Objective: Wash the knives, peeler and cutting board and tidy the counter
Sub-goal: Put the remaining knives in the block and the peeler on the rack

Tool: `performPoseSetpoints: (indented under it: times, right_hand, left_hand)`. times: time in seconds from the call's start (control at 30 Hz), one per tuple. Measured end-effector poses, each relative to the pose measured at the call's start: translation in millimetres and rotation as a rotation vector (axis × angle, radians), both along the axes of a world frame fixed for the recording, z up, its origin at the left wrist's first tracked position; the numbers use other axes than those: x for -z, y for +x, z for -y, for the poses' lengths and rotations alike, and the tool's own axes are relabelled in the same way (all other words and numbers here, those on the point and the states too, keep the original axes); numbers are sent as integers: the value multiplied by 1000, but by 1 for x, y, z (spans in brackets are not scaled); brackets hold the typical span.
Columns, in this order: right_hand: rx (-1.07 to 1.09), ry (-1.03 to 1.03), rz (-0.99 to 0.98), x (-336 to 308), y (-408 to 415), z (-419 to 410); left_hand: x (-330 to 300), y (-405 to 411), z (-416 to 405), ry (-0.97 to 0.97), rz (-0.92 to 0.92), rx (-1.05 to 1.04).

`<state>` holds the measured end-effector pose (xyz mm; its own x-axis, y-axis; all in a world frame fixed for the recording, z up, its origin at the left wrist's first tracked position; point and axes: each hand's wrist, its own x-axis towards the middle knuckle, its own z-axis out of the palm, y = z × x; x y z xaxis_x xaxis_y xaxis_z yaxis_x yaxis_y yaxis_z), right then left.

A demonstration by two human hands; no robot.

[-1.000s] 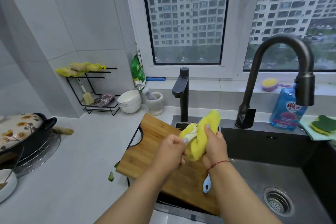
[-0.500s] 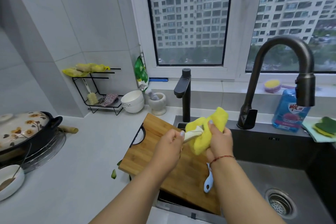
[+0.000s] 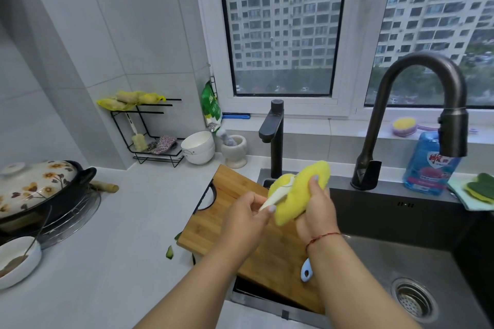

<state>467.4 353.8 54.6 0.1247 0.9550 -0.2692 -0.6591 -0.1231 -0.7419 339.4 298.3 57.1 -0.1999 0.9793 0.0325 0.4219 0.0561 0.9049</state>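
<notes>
Sink (image 3: 401, 256): dark basin at the right, its tap not running as far as I can see.
Counter (image 3: 112, 243): pale, at the left of the sink; some green peel scraps (image 3: 170, 251) lie on it near the board's corner.
Cutting board (image 3: 248, 224): wooden, lying across the left edge of the sink, partly on the counter, not yet washed I think.
Yellow cloth (image 3: 296, 195): folded around the blade, above the board.
Right hand (image 3: 316, 211): its grip is closed around the yellow cloth, the fingers curled over it.
Left hand (image 3: 247, 218): its grip pinches the white handle end of the knife.
Knife (image 3: 278, 195): white, held in the air between both hands; the long axis goes from the left hand up and right into the cloth.
Peeler (image 3: 306, 271): only a blue handle shows on the board under the right forearm; I judge it is the peeler.
Key relation: the blade lies inside the right hand's cloth, so the wiping stroke should go along this axis.
</notes>
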Motion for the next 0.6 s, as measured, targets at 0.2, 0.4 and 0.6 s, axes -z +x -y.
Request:
performPoseSetpoints:
  times: [0.2,0.4,0.6]
  right_hand:
    - [-76,25,6,13,-8,9]
    - [-98,90,27,9,-3,14]
    - [-130,86,-15,-2,-16,20]
  left_hand:
    - [1,3,-2,121,-197,-15]
    - [-8,2,4,18,123,-30]
    - [-22,7,4,-119,433,-32]
